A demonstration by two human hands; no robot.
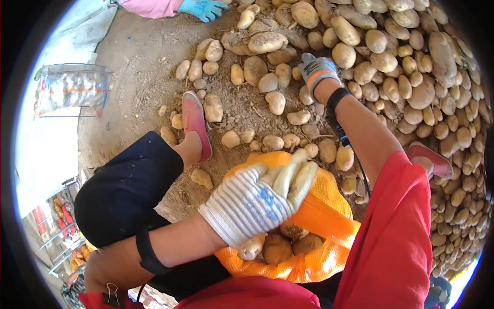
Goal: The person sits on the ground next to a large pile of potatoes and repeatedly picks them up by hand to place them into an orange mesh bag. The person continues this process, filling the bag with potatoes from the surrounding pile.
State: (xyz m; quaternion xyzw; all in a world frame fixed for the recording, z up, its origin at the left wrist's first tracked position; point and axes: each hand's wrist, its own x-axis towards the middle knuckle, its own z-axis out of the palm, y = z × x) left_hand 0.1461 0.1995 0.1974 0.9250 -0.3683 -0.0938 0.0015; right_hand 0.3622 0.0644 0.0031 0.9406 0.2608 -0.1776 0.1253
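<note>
My left hand (257, 201), in a white and blue striped work glove with cream fingers, is over the mouth of an orange woven sack (329, 193). Its fingers are stretched out and slightly bent, with no potato visible in them. Several potatoes (277, 249) lie inside the sack, below that hand. My right hand (318, 73), gloved in grey with an orange band, reaches forward to the potatoes at the edge of the heap. Its fingers point down and are mostly hidden, so a hold cannot be made out. A potato (283, 75) lies just left of it.
A large potato heap (422, 92) fills the right side. Loose potatoes (213, 107) lie on the dirt floor (134, 77) near my pink shoe (194, 121). Another person's blue-gloved hand (202, 8) is at the top. A wire-framed clear bag (72, 92) stands left.
</note>
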